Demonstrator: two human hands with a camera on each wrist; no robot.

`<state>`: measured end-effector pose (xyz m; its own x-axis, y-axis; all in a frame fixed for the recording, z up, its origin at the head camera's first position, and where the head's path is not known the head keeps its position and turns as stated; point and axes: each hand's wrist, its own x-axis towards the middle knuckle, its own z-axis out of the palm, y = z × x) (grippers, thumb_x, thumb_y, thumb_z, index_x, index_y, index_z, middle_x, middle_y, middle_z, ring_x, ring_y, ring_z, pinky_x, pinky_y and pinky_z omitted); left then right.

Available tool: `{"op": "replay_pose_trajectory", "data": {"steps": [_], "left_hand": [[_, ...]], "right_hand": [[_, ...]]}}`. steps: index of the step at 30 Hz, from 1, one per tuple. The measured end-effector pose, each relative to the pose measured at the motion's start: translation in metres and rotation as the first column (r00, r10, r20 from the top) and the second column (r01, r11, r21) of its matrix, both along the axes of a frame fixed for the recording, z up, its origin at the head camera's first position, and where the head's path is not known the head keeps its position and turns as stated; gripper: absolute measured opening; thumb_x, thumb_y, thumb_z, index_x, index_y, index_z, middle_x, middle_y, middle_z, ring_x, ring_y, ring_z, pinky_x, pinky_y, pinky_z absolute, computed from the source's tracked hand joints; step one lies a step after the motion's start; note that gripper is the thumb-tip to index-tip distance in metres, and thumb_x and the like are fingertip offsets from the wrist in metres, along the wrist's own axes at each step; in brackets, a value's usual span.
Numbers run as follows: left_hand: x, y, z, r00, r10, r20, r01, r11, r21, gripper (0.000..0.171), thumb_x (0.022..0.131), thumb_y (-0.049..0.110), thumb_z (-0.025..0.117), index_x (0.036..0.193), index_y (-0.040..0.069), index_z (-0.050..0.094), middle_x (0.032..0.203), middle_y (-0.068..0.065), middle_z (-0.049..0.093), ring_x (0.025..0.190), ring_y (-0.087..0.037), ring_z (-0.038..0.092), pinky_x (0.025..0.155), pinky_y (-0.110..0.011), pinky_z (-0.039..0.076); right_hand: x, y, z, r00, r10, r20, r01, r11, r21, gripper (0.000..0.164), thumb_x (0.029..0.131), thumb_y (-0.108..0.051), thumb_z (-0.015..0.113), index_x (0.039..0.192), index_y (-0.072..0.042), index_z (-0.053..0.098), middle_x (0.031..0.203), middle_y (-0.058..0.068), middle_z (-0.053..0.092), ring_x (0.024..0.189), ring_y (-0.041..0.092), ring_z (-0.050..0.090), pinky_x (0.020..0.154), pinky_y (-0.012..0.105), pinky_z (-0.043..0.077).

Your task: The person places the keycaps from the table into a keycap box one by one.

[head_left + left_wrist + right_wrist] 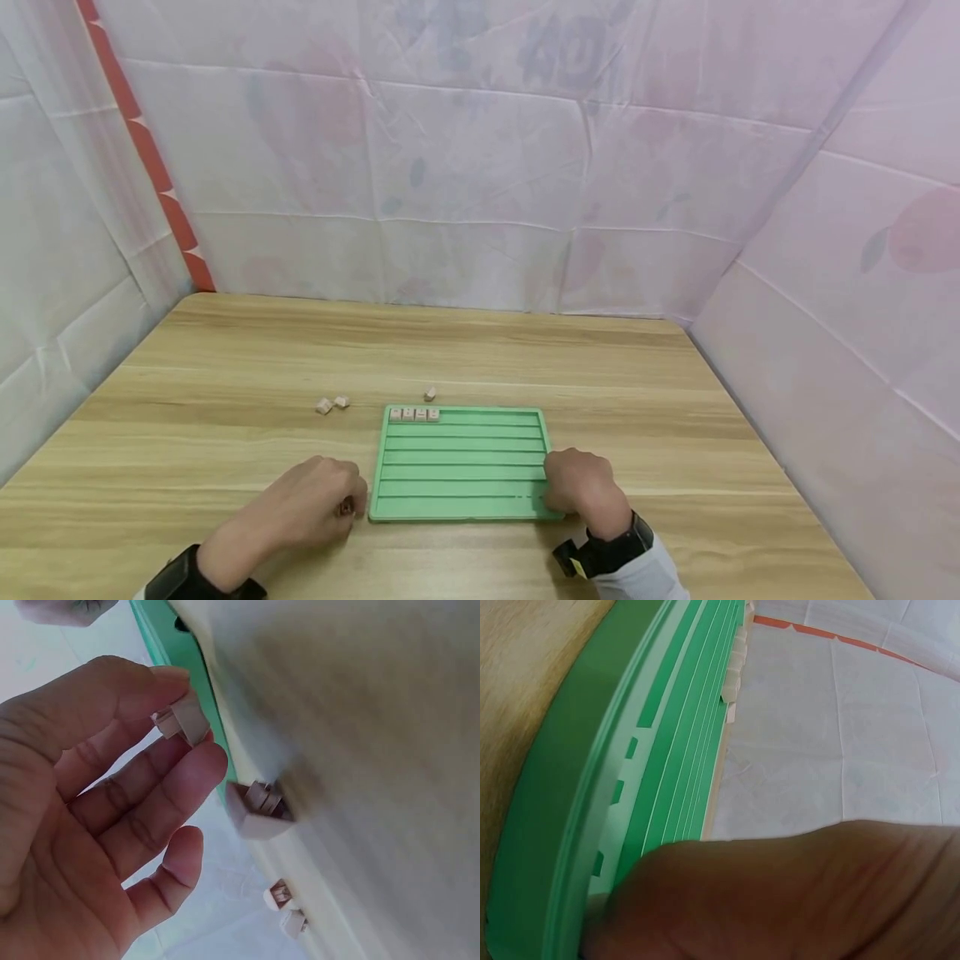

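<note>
My left hand (315,500) is left of a green ridged tray (457,488). In the left wrist view its thumb and fingertips pinch a pale pink keycap (190,720). Another keycap (259,812) lies hollow side showing on the table beyond the fingers. My right hand (581,487) is at the tray's right rim near the front corner, fingers curled. In the right wrist view, that hand (780,892) overlaps the tray's rim (574,825), and its fingertips are mostly hidden. Several keycaps (414,414) sit side by side at the left of the tray's back row.
Two loose keycaps (324,406) lie on the wooden table (247,375) beyond the tray's left side. A single keycap (430,393) rests just behind the tray. Pale sheets (465,158) hang along the back and both sides of the table.
</note>
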<state>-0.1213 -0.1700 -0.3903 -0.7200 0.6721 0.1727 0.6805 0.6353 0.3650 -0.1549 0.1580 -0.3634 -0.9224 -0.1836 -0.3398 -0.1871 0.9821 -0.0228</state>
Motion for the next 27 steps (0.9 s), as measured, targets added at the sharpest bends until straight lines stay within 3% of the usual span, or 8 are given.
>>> {"op": "replay_pose_trajectory", "data": {"steps": [11, 27], "left_hand": [[-0.001, -0.001, 0.004, 1.000, 0.015, 0.002, -0.015, 1.000, 0.015, 0.018, 0.065, 0.001, 0.070, 0.068, 0.017, 0.064, 0.066, 0.014, 0.049, 0.056, 0.002, 0.041, 0.050, -0.018, 0.040], [-0.012, -0.005, 0.010, 0.992, 0.127, -0.020, -0.124, 0.988, 0.095, 0.018, 0.071, -0.005, 0.062, 0.073, 0.013, 0.061, 0.070, 0.012, 0.051, 0.062, -0.001, 0.047, 0.055, -0.021, 0.043]], "right_hand": [[0.000, 0.000, 0.000, 1.000, -0.001, 0.001, 0.001, 1.000, 0.004, 0.013, 0.072, -0.002, 0.062, 0.066, -0.008, 0.051, 0.061, 0.005, 0.048, 0.053, 0.017, 0.041, 0.049, 0.030, 0.032], [0.000, 0.001, -0.001, 1.000, 0.008, -0.008, -0.008, 1.000, -0.012, 0.014, 0.072, -0.002, 0.063, 0.067, -0.008, 0.051, 0.061, 0.004, 0.048, 0.053, 0.017, 0.041, 0.049, 0.030, 0.031]]}}
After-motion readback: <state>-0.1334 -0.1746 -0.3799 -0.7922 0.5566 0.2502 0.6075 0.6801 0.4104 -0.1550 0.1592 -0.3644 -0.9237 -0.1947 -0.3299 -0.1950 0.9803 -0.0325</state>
